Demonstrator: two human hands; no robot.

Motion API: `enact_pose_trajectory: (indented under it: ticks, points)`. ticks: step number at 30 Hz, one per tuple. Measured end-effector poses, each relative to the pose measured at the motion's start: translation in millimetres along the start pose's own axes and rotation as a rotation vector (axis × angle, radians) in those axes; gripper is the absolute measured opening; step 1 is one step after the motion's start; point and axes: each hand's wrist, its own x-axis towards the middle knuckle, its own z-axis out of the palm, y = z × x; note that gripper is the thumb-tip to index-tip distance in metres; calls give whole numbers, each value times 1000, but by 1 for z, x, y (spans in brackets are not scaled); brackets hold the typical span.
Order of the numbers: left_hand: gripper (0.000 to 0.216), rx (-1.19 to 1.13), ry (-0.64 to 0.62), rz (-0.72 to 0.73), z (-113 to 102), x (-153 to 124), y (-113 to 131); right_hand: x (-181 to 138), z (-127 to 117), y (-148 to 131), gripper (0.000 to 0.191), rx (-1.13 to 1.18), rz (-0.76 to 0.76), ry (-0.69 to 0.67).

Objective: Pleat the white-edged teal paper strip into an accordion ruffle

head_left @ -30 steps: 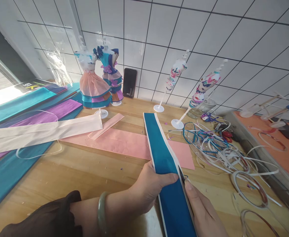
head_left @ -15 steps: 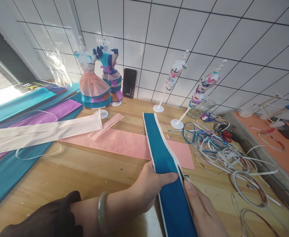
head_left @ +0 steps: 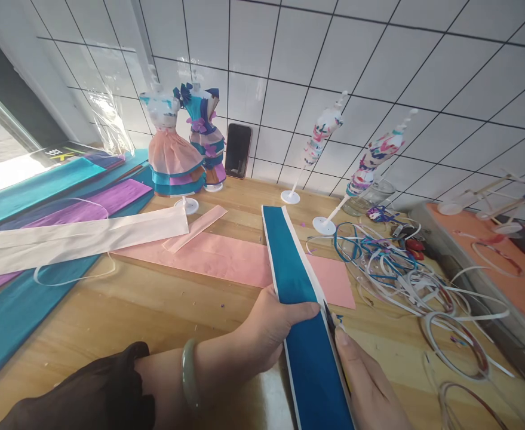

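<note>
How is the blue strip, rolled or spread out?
Spread out: the long blue paper strip stretches flat across the pink paper sheet.

Left hand (head_left: pixel 271 328) pinches, thumb uppermost; right hand (head_left: pixel 372 385) closed.

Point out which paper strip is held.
The white-edged teal strip: left hand clasps it, right hand meets its edge; the pink strip, cream strip and purple strip lie flat on the table.

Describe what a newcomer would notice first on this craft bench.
The long teal strip at centre draws the eye first, pinched by the left hand while the right hand holds a dark blade at its white edge. At the back left stand two small mannequins in paper dresses; a tangle of ribbon offcuts sprawls to the right.
</note>
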Motion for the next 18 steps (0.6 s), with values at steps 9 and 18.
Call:
enact_pose_trajectory:
  ticks: [9, 18]
  points:
    - [35, 65, 15, -24, 2, -5, -7, -3, 3, -7, 49, 32, 53, 44]
    - [34, 84, 9, -21, 1, -5, -9, -3, 3, -5, 48, 19, 65, 104]
